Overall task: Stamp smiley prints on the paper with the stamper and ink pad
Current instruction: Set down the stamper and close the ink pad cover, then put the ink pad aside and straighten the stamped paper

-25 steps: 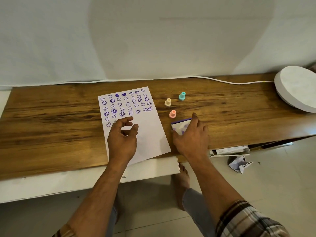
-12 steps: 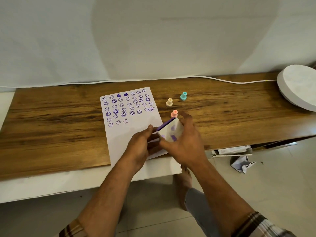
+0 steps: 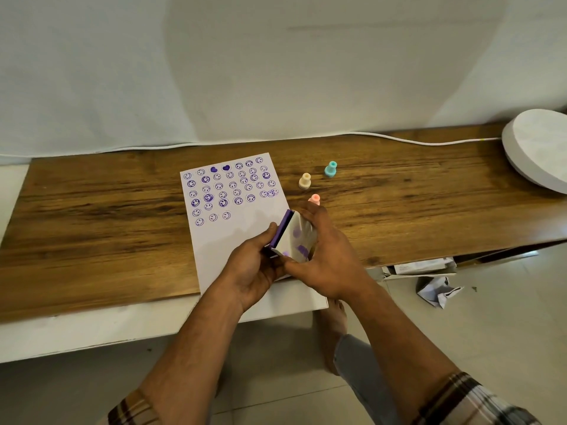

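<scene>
Both hands grasp the small square ink pad with a purple base and a white, purple-smudged lid (image 3: 293,239), which is held above the near right corner of the paper, tilted with its purple edge toward the upper left. The left hand (image 3: 254,265) clasps the purple base from the left, thumb on its edge and fingers curled beneath. The right hand (image 3: 326,256) grips the white lid from the right, fingers over the far corner and thumb at the near corner. Whether the lid is parted from the base cannot be told. The white rectangular sheet of paper (image 3: 242,240) lies flat on the brown wood-grain worktop (image 3: 92,225), its near edge overhanging the worktop's front; purple smiley prints and two solid heart prints fill its far half in rows. Three small plastic stampers stand upright on the worktop to the right of the paper: a pink stamper (image 3: 314,199) just beyond the right hand's fingertips, a cream stamper (image 3: 305,181) farther back, and a teal stamper (image 3: 330,169) farthest back and right. A white cable (image 3: 399,139) runs along the worktop's rear edge. A round white disc (image 3: 540,148) rests at the far right end. Crumpled paper (image 3: 437,291) lies on the tiled floor below.
</scene>
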`<state>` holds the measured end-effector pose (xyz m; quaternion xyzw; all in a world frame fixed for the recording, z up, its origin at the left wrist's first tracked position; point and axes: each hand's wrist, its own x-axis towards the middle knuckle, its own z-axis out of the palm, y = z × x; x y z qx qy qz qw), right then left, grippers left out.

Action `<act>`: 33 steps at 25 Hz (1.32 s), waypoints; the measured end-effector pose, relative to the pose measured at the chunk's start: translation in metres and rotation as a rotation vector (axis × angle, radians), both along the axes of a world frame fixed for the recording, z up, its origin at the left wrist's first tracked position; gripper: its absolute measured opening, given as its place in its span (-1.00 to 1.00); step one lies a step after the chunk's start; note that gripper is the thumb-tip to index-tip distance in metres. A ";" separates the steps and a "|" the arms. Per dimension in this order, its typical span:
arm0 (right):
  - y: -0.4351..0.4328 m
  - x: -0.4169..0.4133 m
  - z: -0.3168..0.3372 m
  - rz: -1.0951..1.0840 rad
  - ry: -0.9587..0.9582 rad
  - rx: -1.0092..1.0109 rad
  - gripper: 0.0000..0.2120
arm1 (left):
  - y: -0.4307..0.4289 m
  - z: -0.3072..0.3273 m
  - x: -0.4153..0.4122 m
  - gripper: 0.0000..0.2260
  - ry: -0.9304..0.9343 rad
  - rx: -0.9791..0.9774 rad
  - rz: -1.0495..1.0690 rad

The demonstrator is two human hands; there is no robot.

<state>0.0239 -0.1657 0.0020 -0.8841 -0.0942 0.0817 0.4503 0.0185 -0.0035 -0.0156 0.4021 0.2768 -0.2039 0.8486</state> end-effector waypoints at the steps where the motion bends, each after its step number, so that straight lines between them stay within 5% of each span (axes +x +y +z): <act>1: 0.000 0.000 0.001 0.002 -0.004 0.012 -0.12 | 0.000 0.000 0.000 -0.73 -0.008 -0.005 -0.003; 18: -0.008 0.007 0.009 0.030 0.046 0.022 -0.12 | 0.000 0.004 0.000 -0.81 -0.040 -0.062 -0.075; 21: -0.015 0.012 0.001 -0.059 -0.028 -0.085 -0.10 | 0.002 0.005 0.006 -0.77 -0.080 0.173 -0.137; 25: -0.045 0.029 -0.013 -0.329 -0.012 -0.383 -0.04 | 0.022 -0.001 0.011 -0.82 -0.248 0.824 -0.068; 33: -0.058 0.037 -0.041 -0.382 0.145 -0.502 -0.03 | 0.050 -0.009 0.009 -0.81 -0.276 1.094 0.088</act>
